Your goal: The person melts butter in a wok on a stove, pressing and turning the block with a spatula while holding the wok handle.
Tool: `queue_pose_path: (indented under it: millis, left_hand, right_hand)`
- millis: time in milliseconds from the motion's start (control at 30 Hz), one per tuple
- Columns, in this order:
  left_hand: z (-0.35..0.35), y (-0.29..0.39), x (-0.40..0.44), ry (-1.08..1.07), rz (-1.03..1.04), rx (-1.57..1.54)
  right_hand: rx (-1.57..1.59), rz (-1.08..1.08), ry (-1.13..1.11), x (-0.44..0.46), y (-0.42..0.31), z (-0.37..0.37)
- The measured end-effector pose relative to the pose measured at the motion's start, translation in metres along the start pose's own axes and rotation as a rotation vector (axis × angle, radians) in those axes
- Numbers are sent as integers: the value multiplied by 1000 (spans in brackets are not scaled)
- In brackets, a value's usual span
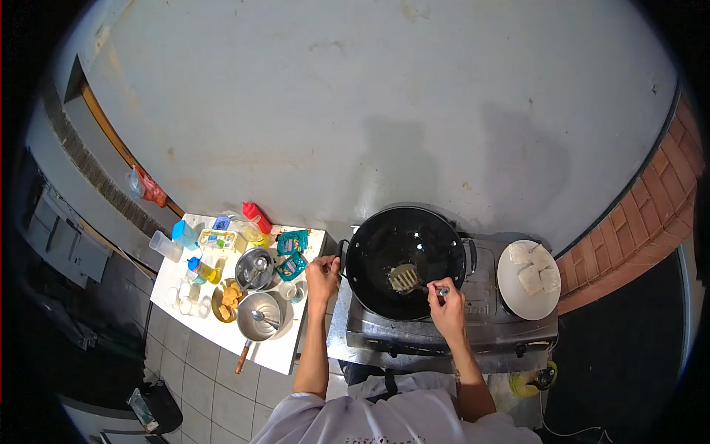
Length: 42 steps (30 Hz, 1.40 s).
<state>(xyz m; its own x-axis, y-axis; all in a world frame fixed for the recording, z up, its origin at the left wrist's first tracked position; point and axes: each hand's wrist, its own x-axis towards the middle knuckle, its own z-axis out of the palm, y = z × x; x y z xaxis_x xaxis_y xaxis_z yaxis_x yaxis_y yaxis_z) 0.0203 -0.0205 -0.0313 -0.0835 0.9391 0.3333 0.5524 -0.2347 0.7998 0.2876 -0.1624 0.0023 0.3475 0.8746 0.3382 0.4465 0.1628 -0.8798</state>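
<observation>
A large black wok (370, 277) sits on the steel stove, with some liquid at its bottom. My right hand (447, 307) is closed round the handle of a slotted spatula (404, 277), whose head is low inside the wok. At the wok's left side, my left hand (322, 277) has its fingers closed at the loop handle (342, 251). On the stove's right side is a white plate (509, 288) with several white blocks (529, 279) on it.
Left of the stove, a white table (285, 360) holds a saucepan (257, 328), a metal bowl (254, 269), a bowl of brown pieces (230, 297), green packets (292, 242), a red bottle (256, 216) and cups. A gas cylinder (526, 382) stands below right.
</observation>
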Motion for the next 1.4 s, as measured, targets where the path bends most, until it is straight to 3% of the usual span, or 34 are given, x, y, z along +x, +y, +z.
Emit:
queue_pose_path:
  millis: [567, 800, 900, 1400]
  left_hand:
    - [-1, 2, -2, 21, 40, -1]
    - [-5, 17, -4, 31, -27, 20]
    - [-3, 14, -2, -6, -117, 10]
    - [-7, 19, -14, 38, -139, -54]
  right_hand:
    - [-28, 59, 2, -3, -4, -5]
    - [29, -30, -4, 8, -2, -2]
    - [-12, 28, -55, 7, -4, -13]
    - [81, 58, 100, -1, -12, -13]
